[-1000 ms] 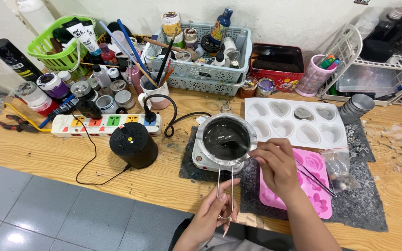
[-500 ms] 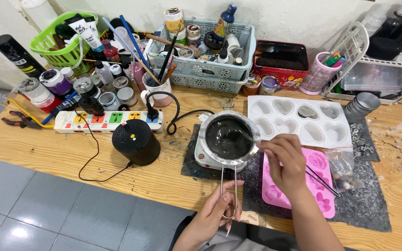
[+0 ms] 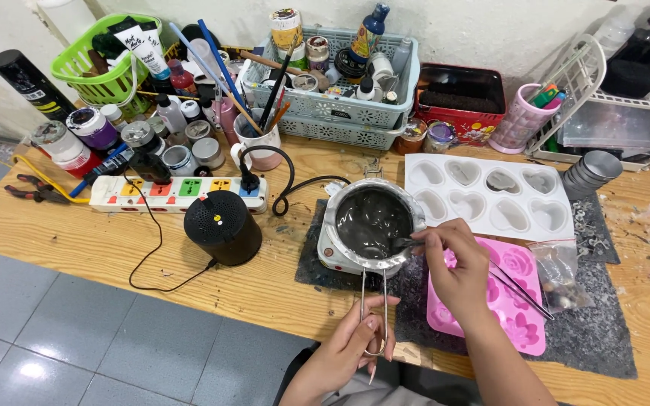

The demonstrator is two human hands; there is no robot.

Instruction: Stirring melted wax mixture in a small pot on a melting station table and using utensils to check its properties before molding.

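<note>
A small metal melting pot [image 3: 372,220] with dark grey liquid sits on a white electric heater [image 3: 332,252]. My left hand [image 3: 351,347] pinches the pot's long wire handle [image 3: 375,310] at the table's front edge. My right hand [image 3: 457,267] is closed on a thin metal spoon [image 3: 404,243] whose tip dips into the liquid at the pot's right rim. Under my right wrist lies a pink rose mould [image 3: 499,304] with long tweezers [image 3: 522,291] across it. A white heart mould [image 3: 490,198] lies behind.
A black round speaker [image 3: 223,225] and a white power strip [image 3: 178,192] stand left of the heater. Baskets [image 3: 340,113], paint jars, a brush mug [image 3: 259,143], a red tin and a pink cup crowd the back. A small bag of bits [image 3: 558,274] lies right.
My right hand has shifted slightly along the pot's right rim, stirring the spoon in the grey liquid. My left hand stays on the wire handle. The camera drifted a little.
</note>
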